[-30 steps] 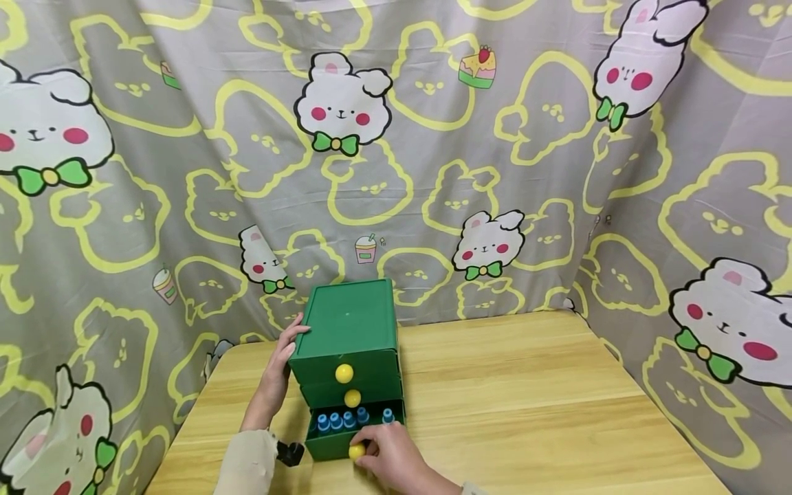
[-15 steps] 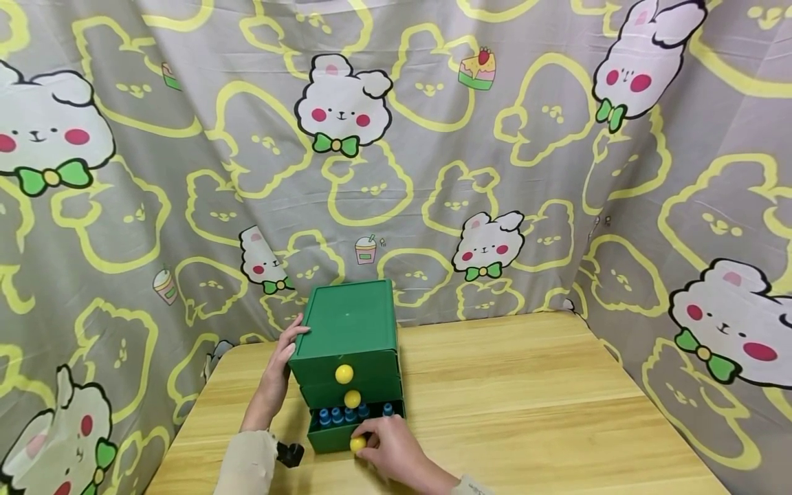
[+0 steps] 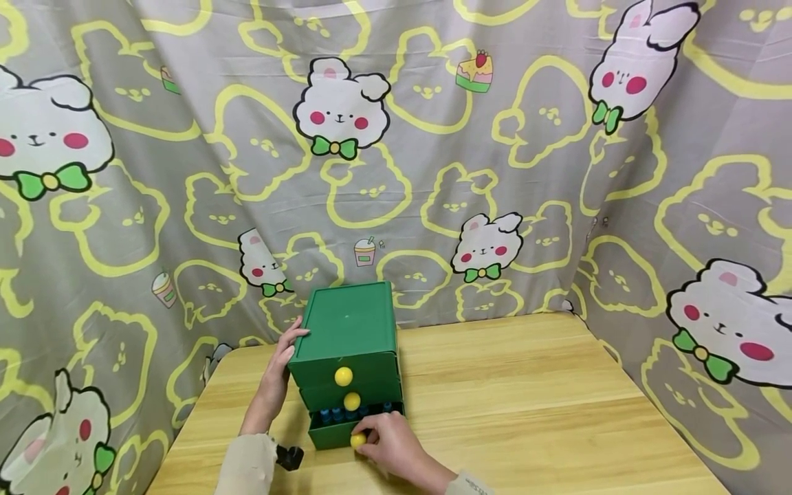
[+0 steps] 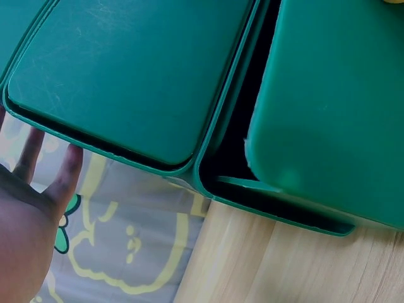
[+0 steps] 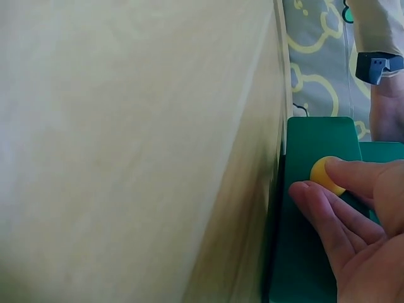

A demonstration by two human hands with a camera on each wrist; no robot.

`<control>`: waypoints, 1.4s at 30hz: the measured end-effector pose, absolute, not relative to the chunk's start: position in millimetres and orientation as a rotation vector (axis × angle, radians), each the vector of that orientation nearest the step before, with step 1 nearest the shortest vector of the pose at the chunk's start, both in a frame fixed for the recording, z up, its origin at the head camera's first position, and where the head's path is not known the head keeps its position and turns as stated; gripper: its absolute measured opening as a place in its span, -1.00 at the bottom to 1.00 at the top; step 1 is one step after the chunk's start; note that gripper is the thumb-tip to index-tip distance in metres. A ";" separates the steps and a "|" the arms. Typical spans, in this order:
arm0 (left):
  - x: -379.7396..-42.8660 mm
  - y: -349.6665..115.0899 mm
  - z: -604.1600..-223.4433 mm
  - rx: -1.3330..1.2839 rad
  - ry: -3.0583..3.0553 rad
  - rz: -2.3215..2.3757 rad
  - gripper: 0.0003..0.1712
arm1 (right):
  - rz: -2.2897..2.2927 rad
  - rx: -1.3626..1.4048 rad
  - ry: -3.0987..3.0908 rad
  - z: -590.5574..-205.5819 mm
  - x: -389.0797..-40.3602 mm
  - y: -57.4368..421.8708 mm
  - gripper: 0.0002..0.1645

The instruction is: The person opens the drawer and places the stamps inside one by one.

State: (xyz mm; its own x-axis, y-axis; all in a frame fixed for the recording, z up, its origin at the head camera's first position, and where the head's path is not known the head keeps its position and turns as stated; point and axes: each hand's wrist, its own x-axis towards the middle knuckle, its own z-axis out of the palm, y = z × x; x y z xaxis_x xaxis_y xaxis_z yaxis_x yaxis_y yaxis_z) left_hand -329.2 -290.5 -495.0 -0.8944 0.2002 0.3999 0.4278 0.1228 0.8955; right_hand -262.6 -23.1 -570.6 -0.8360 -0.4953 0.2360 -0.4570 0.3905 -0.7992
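Note:
A green cabinet (image 3: 346, 320) with three drawers stands on the table, each drawer bearing a round yellow knob. Its bottom drawer (image 3: 328, 436) is partly pulled out, and several blue bottle-like pieces (image 3: 337, 414) stand inside, partly hidden under the drawer above. My right hand (image 3: 396, 443) pinches the bottom yellow knob (image 5: 326, 174) between thumb and fingers. At the cabinet's left side, my left hand (image 3: 278, 371) rests with fingers extended along the wall and fingertips at the top edge. In the left wrist view, its fingers (image 4: 68, 170) lie against the green side.
The wooden table (image 3: 526, 399) extends to the right of the cabinet. A patterned curtain (image 3: 421, 179) surrounds it at the back and both sides. A black device (image 3: 289, 455) is strapped at the left wrist.
The bottom drawer has slid a little further into the cabinet, with my right hand moving along on its knob. More of the blue pieces is now in shadow. My left hand has stayed put.

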 end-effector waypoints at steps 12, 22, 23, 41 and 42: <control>-328.2 -290.3 -494.9 -0.613 -2.213 -1.865 -0.45 | -1.445 -0.884 2.622 -570.9 -268.3 -24.7 -0.80; -328.8 -289.7 -494.0 -0.629 -2.202 -1.855 -0.45 | -1.409 -0.907 2.668 -567.9 -271.9 -24.8 -0.82; -328.8 -289.7 -493.7 -0.628 -2.204 -1.853 -0.45 | -1.405 -0.910 2.671 -567.7 -272.4 -24.7 -0.82; -327.5 -289.7 -495.4 -0.606 -2.226 -1.847 -0.44 | -1.421 -0.919 2.653 -570.4 -277.9 -23.4 -0.82; -327.5 -289.7 -495.4 -0.606 -2.228 -1.846 -0.44 | -1.420 -0.917 2.652 -570.8 -278.3 -23.3 -0.82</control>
